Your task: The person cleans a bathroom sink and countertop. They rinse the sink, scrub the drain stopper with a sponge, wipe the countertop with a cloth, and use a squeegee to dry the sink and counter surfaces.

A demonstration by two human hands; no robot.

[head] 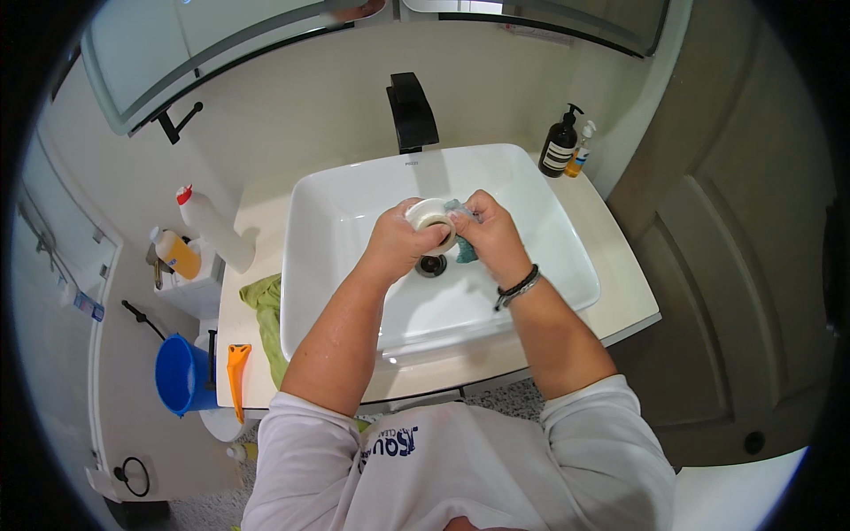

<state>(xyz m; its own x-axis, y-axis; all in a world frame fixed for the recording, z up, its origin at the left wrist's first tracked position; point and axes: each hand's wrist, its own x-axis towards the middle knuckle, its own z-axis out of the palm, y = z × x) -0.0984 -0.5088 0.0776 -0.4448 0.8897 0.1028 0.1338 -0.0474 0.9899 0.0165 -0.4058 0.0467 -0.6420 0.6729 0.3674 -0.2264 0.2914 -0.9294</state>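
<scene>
Over the white basin (339,265), both of my hands meet just above the drain (431,266). My left hand (397,240) grips a small round white dish or cup (425,211), its thumb at the inner ring. In my right hand (489,231) is a wet blue-green cloth or sponge (467,251), pressed against the white piece's right side. Whitish suds or water show on my fingers. The black faucet (413,113) stands behind the basin. The fingers partly hide the round piece, so its exact kind cannot be told.
Left of the basin are a green cloth (265,305), a white bottle with a red cap (216,229) and an orange scraper (238,378) at the counter edge. A blue bucket (182,375) is beyond. A dark pump bottle (559,145) and a small amber bottle (580,154) stand back right.
</scene>
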